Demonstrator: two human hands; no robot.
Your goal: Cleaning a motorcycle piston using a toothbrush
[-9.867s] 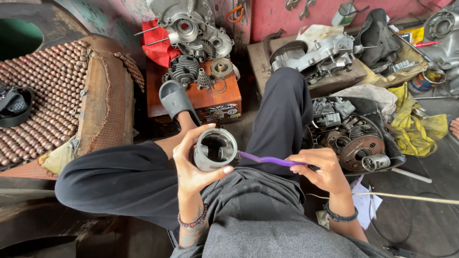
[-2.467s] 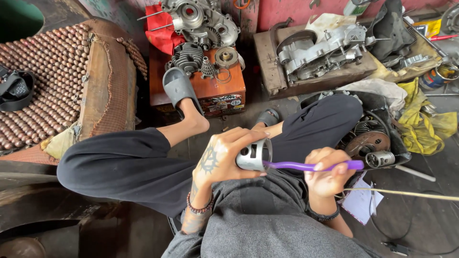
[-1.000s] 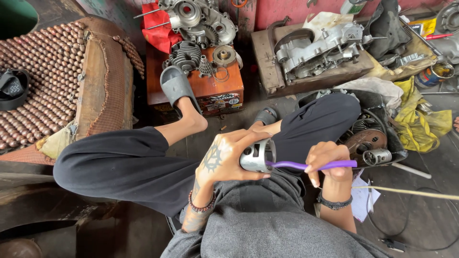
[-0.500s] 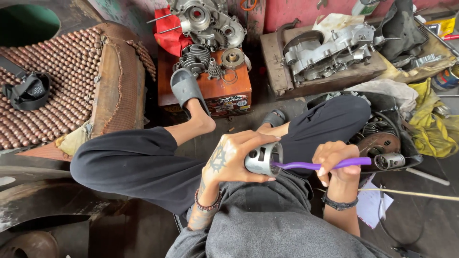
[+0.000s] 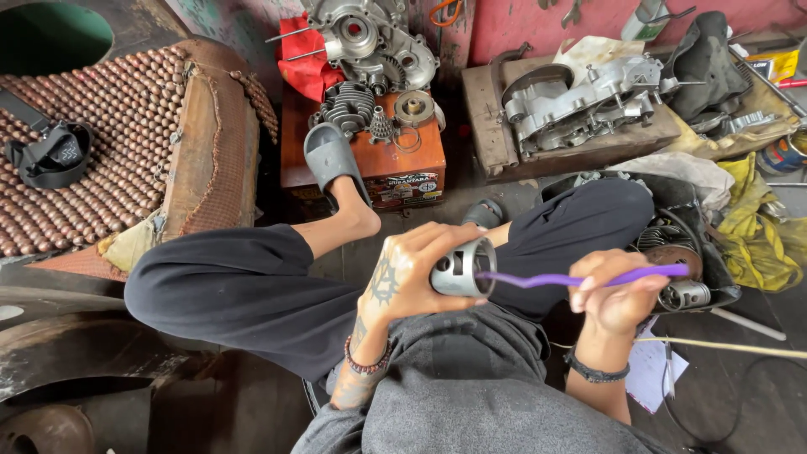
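Gripping a grey metal cylinder [image 5: 461, 267] over the lap, the left hand [image 5: 412, 277] wraps closed around its body, open end facing right. Purple toothbrush [image 5: 580, 277] enters that opening; right hand [image 5: 618, 294] closed on its handle.

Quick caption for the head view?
Left hand grips a piston; right hand works a purple toothbrush inside.

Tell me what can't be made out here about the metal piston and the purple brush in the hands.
Head view, the only one:
- Brush head of the purple toothbrush: hidden inside the metal piston.
- Piston's far side: covered by the left hand.
- Part of the handle: wrapped by the right hand.
- Dirt or wear inside the piston: too small and dark to tell.
- Both forearms: cut off by the bottom edge.
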